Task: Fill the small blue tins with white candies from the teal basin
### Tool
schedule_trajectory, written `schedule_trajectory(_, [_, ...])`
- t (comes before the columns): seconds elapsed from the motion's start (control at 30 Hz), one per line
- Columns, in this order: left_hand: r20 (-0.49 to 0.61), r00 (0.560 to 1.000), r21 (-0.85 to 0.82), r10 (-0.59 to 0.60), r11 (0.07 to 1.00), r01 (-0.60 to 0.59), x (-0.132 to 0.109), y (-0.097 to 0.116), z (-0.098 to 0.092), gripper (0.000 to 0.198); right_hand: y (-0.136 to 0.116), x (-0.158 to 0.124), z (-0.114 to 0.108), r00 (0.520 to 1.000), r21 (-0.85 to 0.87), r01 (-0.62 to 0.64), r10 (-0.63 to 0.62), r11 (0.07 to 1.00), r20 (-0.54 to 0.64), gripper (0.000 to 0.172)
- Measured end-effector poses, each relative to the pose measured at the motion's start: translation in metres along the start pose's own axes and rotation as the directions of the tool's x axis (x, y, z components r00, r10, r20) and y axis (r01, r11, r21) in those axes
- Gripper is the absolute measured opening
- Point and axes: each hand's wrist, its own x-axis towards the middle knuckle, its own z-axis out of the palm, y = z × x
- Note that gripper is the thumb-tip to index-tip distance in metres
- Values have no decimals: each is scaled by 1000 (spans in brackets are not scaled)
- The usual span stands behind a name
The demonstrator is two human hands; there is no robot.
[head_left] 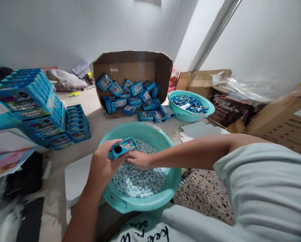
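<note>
My left hand is closed around a small blue candy tin. The tin is tilted, with bright lettering and a dark round spot on its upper face. Just right of it is my right hand, reaching over the candies with its fingers bunched together. Its fingertips are partly hidden, so I cannot see what is in them. Below both hands stands a turquoise basin holding a heap of small pale blue candies.
A cardboard box lies on its side behind the basin, with several blue tins in and before it. Another turquoise basin holds small blue and silver pieces. Blue cartons are stacked at left; a large carton stands at right.
</note>
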Motion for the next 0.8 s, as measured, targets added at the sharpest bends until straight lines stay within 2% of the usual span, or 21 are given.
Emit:
schedule_trajectory(0.07, [56,994,154,98,982,-106,0,0,4,32,-1,-5,17,1000,70,-11,10,997,17,30])
schedule_trajectory(0.13, [129,986,266,105,954,-136,-1,-2,7,36,-3,-8,31,999,163,-43,40,986,17,37])
schedule_trajectory(0.2, [159,985,315,63,943,-111,-1,-4,9,38,-8,-9,41,996,287,-86,86,954,12,43])
schedule_trajectory(0.3, [130,991,334,-35,942,-11,-2,-6,8,36,-20,-10,51,984,483,-171,175,859,39,48])
schedule_trajectory(0.4, [120,983,367,-139,926,86,-2,-6,5,35,-34,-12,54,957,580,-267,281,769,69,50])
schedule_trajectory(0.5, [122,973,384,-196,913,136,-2,-5,3,33,-40,-13,55,897,632,-403,422,661,131,49])
schedule_trajectory(0.57, [119,971,383,-209,912,149,-2,-4,2,33,-41,-11,56,837,666,-501,506,553,210,48])
schedule_trajectory(0.7, [70,968,350,-240,915,202,-3,-3,0,34,-39,-1,56,707,684,-662,559,307,434,47])
schedule_trajectory(0.73, [64,968,330,-241,921,207,-3,-2,0,35,-39,2,55,692,685,-678,546,266,472,49])
schedule_trajectory(0.8, [54,971,282,-232,937,208,-2,-1,-2,36,-43,5,52,702,706,-669,510,232,498,54])
